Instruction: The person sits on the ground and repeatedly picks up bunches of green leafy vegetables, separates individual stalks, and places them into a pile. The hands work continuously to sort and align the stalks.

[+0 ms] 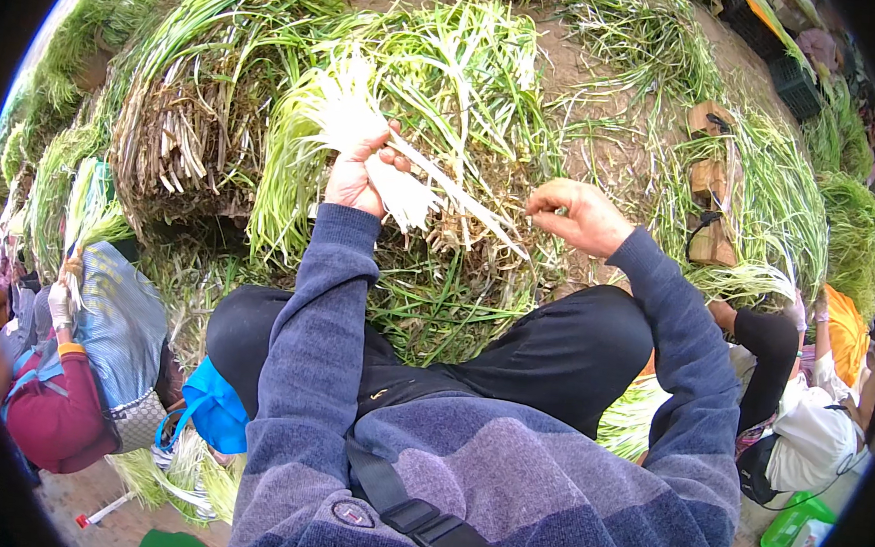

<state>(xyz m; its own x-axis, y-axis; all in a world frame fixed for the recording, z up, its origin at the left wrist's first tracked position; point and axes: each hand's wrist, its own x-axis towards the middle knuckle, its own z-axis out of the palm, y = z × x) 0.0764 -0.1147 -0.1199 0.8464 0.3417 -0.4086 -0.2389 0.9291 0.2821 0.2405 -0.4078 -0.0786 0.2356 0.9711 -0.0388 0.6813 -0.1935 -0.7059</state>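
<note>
My left hand [362, 171] grips a bundle of leafy stalks [404, 196], probably garlic chives or a similar allium. The white stems point down to the right, and the pale leaves fan out up to the left. One longer stalk [465, 192] juts out of the bundle towards my right hand [578, 216]. That hand is just right of the stalk's end, its fingers curled in towards the thumb, and nothing shows clearly between them. Beneath both hands lies a heap of uncleaned stalks [464, 87] with brown, dirty root ends.
A thick pile of stalks [192, 115] stands at my left. Wooden blocks [716, 181] with black straps lie at right beside more greens [781, 189]. Co-workers sit close by on both sides, one in a dark red garment [60, 423], another in white [811, 432].
</note>
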